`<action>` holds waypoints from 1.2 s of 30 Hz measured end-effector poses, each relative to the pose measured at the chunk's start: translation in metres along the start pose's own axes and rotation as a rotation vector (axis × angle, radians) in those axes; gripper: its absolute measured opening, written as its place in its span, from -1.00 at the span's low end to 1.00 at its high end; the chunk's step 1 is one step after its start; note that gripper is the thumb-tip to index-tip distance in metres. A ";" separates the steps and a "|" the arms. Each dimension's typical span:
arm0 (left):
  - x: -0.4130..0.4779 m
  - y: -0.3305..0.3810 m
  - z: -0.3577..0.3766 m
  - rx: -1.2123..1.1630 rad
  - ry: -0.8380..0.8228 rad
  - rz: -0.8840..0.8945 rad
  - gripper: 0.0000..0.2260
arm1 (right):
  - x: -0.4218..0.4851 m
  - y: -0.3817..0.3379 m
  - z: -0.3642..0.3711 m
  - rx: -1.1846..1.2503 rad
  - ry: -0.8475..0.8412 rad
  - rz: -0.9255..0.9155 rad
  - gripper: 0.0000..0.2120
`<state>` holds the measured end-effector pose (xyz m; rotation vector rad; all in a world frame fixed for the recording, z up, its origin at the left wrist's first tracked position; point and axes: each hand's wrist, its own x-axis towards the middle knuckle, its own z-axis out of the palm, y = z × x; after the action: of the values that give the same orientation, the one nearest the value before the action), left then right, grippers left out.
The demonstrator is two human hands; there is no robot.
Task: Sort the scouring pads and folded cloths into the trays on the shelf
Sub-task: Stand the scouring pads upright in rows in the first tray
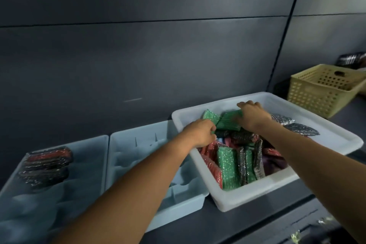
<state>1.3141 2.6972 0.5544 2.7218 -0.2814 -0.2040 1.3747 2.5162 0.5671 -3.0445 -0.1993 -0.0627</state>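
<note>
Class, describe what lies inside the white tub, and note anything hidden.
Inside the white tub: green, red and dark pads on edge, silver pads far right, a purple cloth. The left hand and right hand grip a green pad. Whatever lies beneath is covered.

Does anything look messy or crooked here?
Yes. The white bin sits turned at an angle, unlike the blue trays beside it. Its pads are a jumbled mix of colours. Two silver pads lie apart near its right wall.
</note>
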 end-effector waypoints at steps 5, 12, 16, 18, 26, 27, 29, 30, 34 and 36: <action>0.010 0.013 0.009 0.367 -0.102 -0.008 -0.88 | 0.016 -0.002 0.006 -0.159 -0.080 -0.013 -0.39; -0.012 0.008 -0.011 0.111 0.019 0.004 -0.77 | 0.009 -0.011 -0.008 -0.116 0.066 -0.019 -0.76; -0.047 -0.005 -0.027 -0.297 0.297 -0.019 -0.79 | -0.014 -0.022 -0.026 0.173 0.199 0.014 -0.86; -0.066 -0.014 -0.032 -0.532 0.434 -0.035 -0.75 | -0.030 -0.035 -0.035 0.301 0.284 0.011 -0.81; -0.171 -0.082 -0.045 -0.741 0.407 0.007 -0.31 | -0.074 -0.120 -0.046 0.721 0.464 -0.158 -0.63; -0.184 -0.095 -0.047 -0.743 0.389 0.005 -0.32 | -0.080 -0.135 -0.046 0.745 0.460 -0.183 -0.62; -0.209 -0.120 -0.052 -0.765 0.406 -0.024 -0.44 | -0.091 -0.167 -0.044 0.768 0.445 -0.241 -0.64; -0.221 -0.132 -0.055 -0.788 0.435 -0.036 -0.53 | -0.096 -0.183 -0.042 0.778 0.435 -0.272 -0.67; -0.266 -0.179 -0.066 -0.796 0.619 -0.129 -0.73 | -0.115 -0.238 -0.028 0.812 0.348 -0.343 -0.83; -0.284 -0.211 -0.074 -0.770 0.695 -0.217 -0.75 | -0.123 -0.259 -0.017 0.843 0.309 -0.372 -0.85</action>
<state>1.0878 2.9781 0.5669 1.8938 0.2505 0.4779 1.2183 2.7551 0.6011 -2.0975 -0.5878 -0.3656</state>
